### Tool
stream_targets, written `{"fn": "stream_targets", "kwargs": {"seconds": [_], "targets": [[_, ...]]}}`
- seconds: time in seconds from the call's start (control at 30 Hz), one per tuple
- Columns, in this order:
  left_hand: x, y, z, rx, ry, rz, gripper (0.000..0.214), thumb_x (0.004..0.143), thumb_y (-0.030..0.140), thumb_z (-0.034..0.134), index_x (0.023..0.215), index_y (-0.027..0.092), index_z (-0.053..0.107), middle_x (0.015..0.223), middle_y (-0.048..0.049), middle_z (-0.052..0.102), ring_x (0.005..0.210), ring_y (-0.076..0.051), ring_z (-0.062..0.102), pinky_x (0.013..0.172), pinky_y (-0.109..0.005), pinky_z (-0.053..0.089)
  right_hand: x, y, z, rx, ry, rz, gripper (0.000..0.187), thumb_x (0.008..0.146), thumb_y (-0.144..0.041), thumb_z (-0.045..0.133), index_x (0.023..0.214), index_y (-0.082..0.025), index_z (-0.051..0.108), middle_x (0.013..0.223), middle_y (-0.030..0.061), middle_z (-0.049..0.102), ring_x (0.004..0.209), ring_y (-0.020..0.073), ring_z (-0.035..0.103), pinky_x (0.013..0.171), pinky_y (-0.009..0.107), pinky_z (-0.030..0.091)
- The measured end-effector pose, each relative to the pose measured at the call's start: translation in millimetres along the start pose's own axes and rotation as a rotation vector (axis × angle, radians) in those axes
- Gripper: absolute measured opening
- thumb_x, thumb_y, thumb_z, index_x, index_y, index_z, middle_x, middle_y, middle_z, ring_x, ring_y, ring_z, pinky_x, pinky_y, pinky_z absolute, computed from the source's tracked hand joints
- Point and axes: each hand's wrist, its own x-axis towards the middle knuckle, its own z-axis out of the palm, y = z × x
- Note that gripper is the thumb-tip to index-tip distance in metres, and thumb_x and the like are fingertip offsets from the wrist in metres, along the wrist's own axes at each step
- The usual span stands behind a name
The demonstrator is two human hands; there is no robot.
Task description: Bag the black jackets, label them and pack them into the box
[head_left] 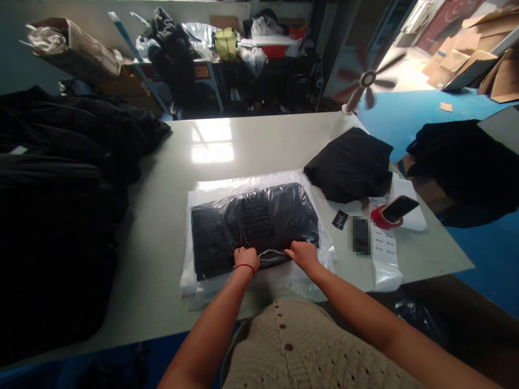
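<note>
A folded black padded garment [254, 227] lies inside a clear plastic bag [259, 185] on the pale table [251, 138]. My left hand [246, 258], with a red thread on its wrist, rests on the plastic at the garment's near edge. My right hand [304, 256] lies beside it on the same edge, fingers pointing left. Both hands touch the bag near its folded or open front, but I cannot tell whether they grip it.
To the right lie a folded black garment [348, 165], a phone on a red tape roll [399, 210], and a label strip [385, 254]. A large black garment pile [52, 189] covers the table's left side. A fan [367, 79] stands beyond the far edge.
</note>
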Motion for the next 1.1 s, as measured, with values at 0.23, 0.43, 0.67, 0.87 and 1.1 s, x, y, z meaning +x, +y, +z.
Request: {"fn": "stream_targets", "kwargs": {"seconds": [0.23,0.43,0.67,0.87,1.1], "targets": [[0,2,0.3,0.032,0.014,0.01,0.027,0.082,0.033,0.052,0.091,0.017,0.073,0.099,-0.0172,0.072,0.108,-0.031,0.058,0.091,-0.041,0.034,4,33,-10,-0.041,0.032,0.026,0.028,0.088,-0.045,0.058,0.091,-0.019,0.069,0.092,0.0107,0.073,0.091,0.0228,0.067,0.074,0.029,0.041],[-3,9,1.3,0.062,0.094,-0.002,0.023,0.08,0.025,0.053,0.094,0.015,0.068,0.09,-0.0175,0.071,0.104,-0.03,0.059,0.091,-0.041,0.033,12,32,-5,-0.011,0.042,0.048,0.027,0.087,-0.045,0.06,0.09,-0.019,0.068,0.09,0.0098,0.073,0.09,0.022,0.067,0.074,0.029,0.04],[-16,12,6.0,0.102,0.28,0.012,0.023,0.079,0.015,0.049,0.095,0.019,0.064,0.08,-0.0116,0.07,0.099,-0.028,0.058,0.103,-0.044,0.023,6,44,-7,0.001,0.096,0.029,0.025,0.087,-0.044,0.058,0.087,-0.021,0.067,0.087,0.0082,0.073,0.086,0.0218,0.067,0.07,0.028,0.038],[-37,6,15.4,0.043,0.423,0.043,0.033,0.083,0.007,0.038,0.095,0.022,0.065,0.096,-0.013,0.067,0.111,-0.028,0.048,0.104,-0.043,0.022,2,70,-10,0.008,0.103,0.05,0.019,0.089,-0.037,0.054,0.088,-0.022,0.065,0.088,0.0057,0.072,0.083,0.0204,0.066,0.069,0.028,0.036],[-75,-25,20.4,-0.176,0.493,0.284,0.033,0.083,0.02,0.048,0.111,0.028,0.062,0.118,-0.0064,0.063,0.121,-0.024,0.046,0.107,-0.04,0.026,-5,50,-23,0.171,0.353,-0.094,0.023,0.088,-0.028,0.05,0.105,-0.017,0.062,0.104,0.01,0.066,0.099,0.0234,0.056,0.085,0.031,0.035]]}}
